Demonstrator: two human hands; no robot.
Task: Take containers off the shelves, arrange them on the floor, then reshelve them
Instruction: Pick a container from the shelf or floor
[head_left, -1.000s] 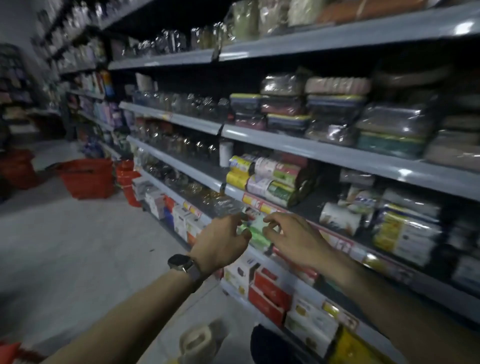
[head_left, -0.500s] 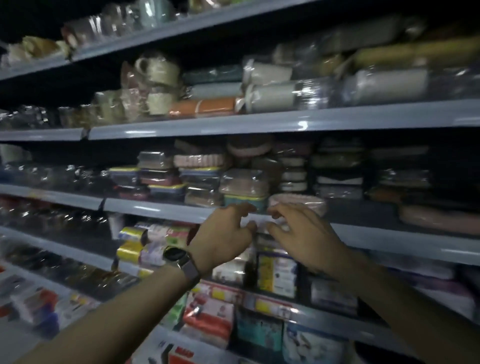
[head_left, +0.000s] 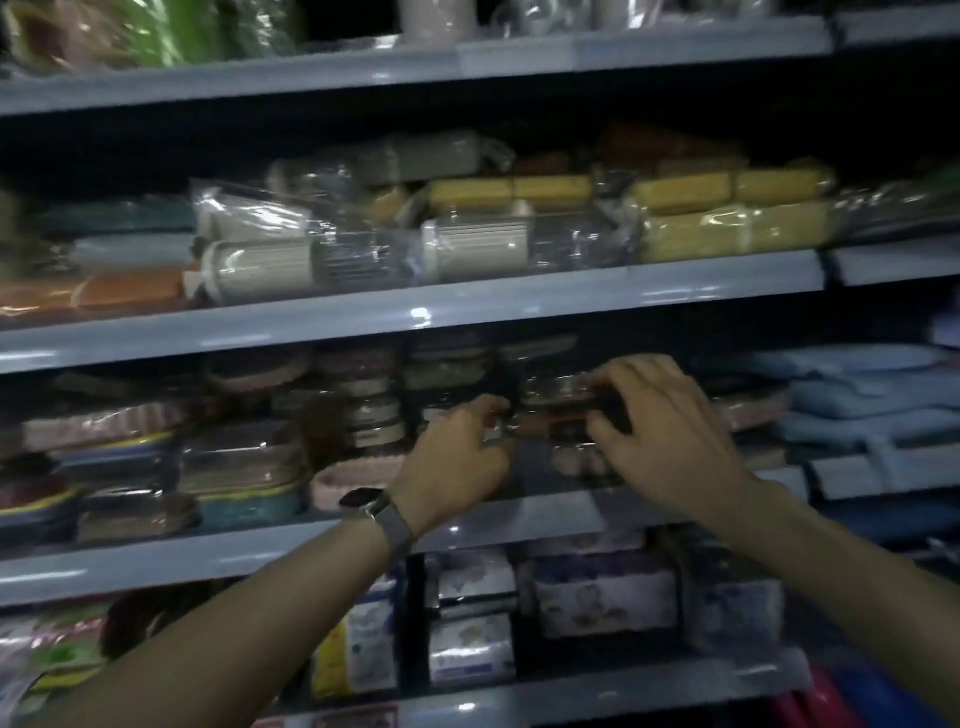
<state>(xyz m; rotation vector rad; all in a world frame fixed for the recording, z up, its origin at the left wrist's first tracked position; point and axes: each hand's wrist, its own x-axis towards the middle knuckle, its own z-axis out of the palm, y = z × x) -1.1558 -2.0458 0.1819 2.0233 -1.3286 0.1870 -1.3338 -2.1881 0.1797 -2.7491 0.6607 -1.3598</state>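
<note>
Reaching into the middle grey metal shelf (head_left: 208, 558), the person has both hands on a clear-wrapped stack of round plastic containers (head_left: 553, 400) that sits a little back from the shelf's front lip, in the dark under the board above. The stack lies directly between the two hands. The left hand (head_left: 457, 460), a dark watch (head_left: 363, 501) on its wrist, pinches the crinkled wrap at the stack's left edge. The right hand (head_left: 670, 441) is the fuller grip, with fingers (head_left: 631, 371) curled over the top right of the stack and the thumb tucked under at the side. Both are in contact, but the right looks to me to carry more of the load. As far as the blur lets me judge, the stack stands upright with its long axis running floor to ceiling and the flat lids facing up, so nothing points at the person except the rounded side. A similar wrapped pile of round tubs (head_left: 374, 410) stands just beside it on the left, and folded pale blue packs (head_left: 857, 395) lie near on the right. I'd say the pull wants to come straight back toward the person, kept level, to slip out between the neighbours without tipping.
</note>
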